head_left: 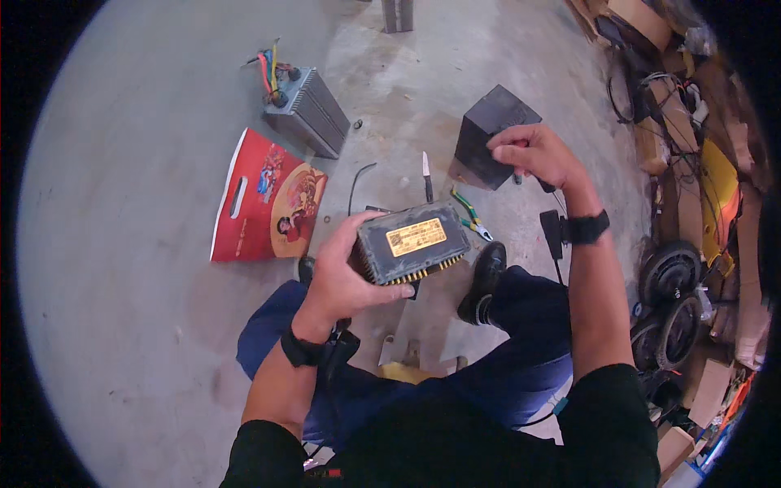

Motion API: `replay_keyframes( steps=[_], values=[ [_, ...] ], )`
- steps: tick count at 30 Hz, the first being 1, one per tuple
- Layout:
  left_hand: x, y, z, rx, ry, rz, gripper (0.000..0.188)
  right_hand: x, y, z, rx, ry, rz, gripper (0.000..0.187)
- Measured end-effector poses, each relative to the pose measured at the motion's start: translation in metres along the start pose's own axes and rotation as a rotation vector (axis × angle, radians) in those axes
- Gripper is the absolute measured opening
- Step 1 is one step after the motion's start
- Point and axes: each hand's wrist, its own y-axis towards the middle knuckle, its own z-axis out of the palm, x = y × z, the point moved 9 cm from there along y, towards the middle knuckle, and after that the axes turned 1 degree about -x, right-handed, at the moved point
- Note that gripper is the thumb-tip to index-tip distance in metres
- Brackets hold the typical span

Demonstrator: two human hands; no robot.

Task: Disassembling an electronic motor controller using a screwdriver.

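My left hand [338, 272] grips a black finned electronic module [415, 241] from its left side, thumb along the near edge. A yellow label covers part of its top face, and yellow-edged fins line the near side. My right hand [537, 154] is closed over the right side of a dark upright block [492, 130]. A bit of red shows at its fingers, but what it holds is mostly hidden. Between the hands, green-and-yellow-handled pliers [472, 213] and a knife [428, 176] with a dark handle lie on the floor.
At the left stand a grey finned metal case [313, 114] with coloured wires and a red bag [264, 203]. A short black cable [355, 187] lies nearby. Cardboard, wheels [671, 272] and a yellow part [717, 191] are piled along the right. My shoe [486, 281] is near the pliers.
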Motion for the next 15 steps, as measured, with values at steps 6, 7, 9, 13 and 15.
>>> replay_keyframes(
  steps=[6,7,9,13,15],
  values=[
    [-0.012,-0.004,0.007,0.064,0.181,0.114,0.087,0.112,-0.065,0.090,0.128,-0.115,-0.554,0.015],
    [-0.011,-0.005,0.009,0.071,0.129,0.087,0.087,0.112,-0.068,0.098,0.171,-0.156,-0.510,0.013],
    [-0.011,-0.007,0.010,0.062,0.118,0.093,0.087,0.116,-0.068,0.099,0.130,-0.213,-0.529,0.011],
    [-0.003,-0.010,0.002,0.038,0.114,0.097,0.085,0.138,-0.081,0.093,0.004,-0.382,-0.662,0.006],
    [-0.002,-0.010,-0.004,0.011,0.141,0.091,0.085,0.148,-0.087,0.079,-0.058,-0.317,-0.663,0.005]
  ],
)
